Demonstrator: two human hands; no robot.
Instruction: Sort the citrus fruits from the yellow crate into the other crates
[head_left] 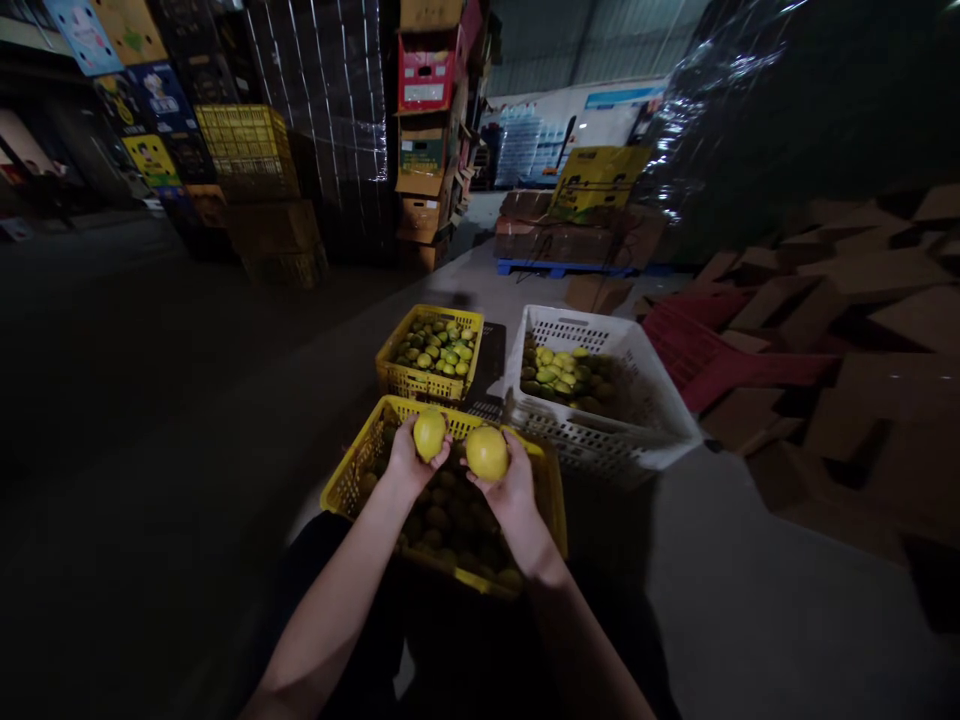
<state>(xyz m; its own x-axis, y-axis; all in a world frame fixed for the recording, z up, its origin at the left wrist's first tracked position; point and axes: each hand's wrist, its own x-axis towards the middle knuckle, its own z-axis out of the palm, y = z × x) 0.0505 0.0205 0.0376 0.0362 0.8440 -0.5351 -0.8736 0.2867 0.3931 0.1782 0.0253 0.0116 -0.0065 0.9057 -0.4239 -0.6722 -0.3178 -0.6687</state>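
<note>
My left hand [407, 455] is closed around a yellow lemon [430, 435]. Beside it, my right hand [514, 482] grips a second, slightly larger-looking lemon [487, 453]. Both are held up over a yellow plastic crate [346, 482], whose many round fruits lie in shadow. Just beyond stands another yellow crate [388, 378] with green and yellow lemons [442, 350] in it. To the right, a larger white crate [600, 432] holds more yellow-green lemons [555, 370] at its left side.
Red plastic crates [697, 345] and a heap of flattened cardboard [862, 400] lie at the right. Farther back are a blue pallet [559, 268] with cartons, a tall stack of boxes [424, 150] and a yellow crate [247, 150] on boxes. Concrete floor [187, 450] stretches left.
</note>
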